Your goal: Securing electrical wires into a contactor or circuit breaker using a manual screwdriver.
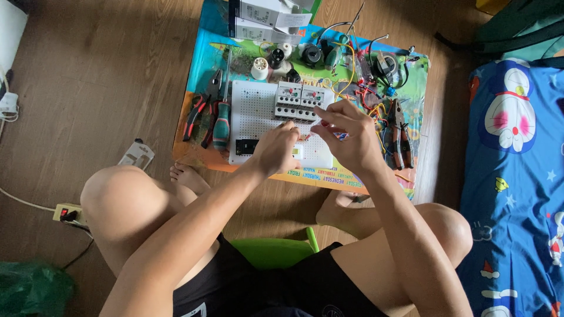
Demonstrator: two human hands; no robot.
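While the person sits on a green stool [276, 251] w/ knees spread, both hands work over a white perforated board [249, 114] lying on a colourful mat [205, 64] on the wood floor [106, 76]. Left hand [277, 148] rests on the board's near edge, fingers curled narrow; can't tell what, if anything, it pinches. Right hand [346, 138] hovers just beside it over the board's right half, thumb & forefinger pinched on sth small and red-ish, too small to tell exactly what. Two grey breakers [299, 100] sit side by side at the board's far edge, just beyond the fingertips. A black part [245, 147] sits at the board's near left corner.

Left of the board, on the mat: red-handled pliers [195, 117] and a green-handled screwdriver [221, 126], lying lengthwise. Right of the board: another pair of pliers [400, 138], dark handles, near the mat's right edge. Far side of mat: tangle of yellow & red wires [358, 82], round sockets [259, 68], white boxes [261, 17]. A power strip [69, 212] lies on the floor by the left knee; blue cartoon blanket [517, 176] at right.
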